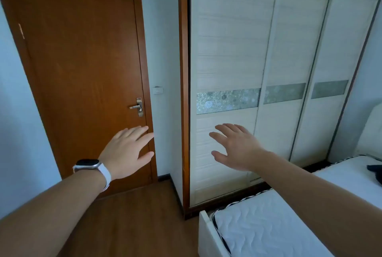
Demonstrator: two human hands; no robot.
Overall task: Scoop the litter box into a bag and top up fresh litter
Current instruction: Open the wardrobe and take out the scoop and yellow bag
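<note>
Your left hand [126, 151] and right hand [237, 147] hang spread and empty before the closed door [82, 74] and wardrobe [258, 60], with no litter box, bag or scoop visible, so everything remains undone.

door [82, 83]: left, ahead.
switch [157, 90]: on wall between door and wardrobe [268, 60].
wardrobe: right of door, behind bed [268, 227].
bed: lower right, just beside wardrobe.
hands: left hand [126, 153] before door; right hand [237, 147] before wardrobe.
</note>
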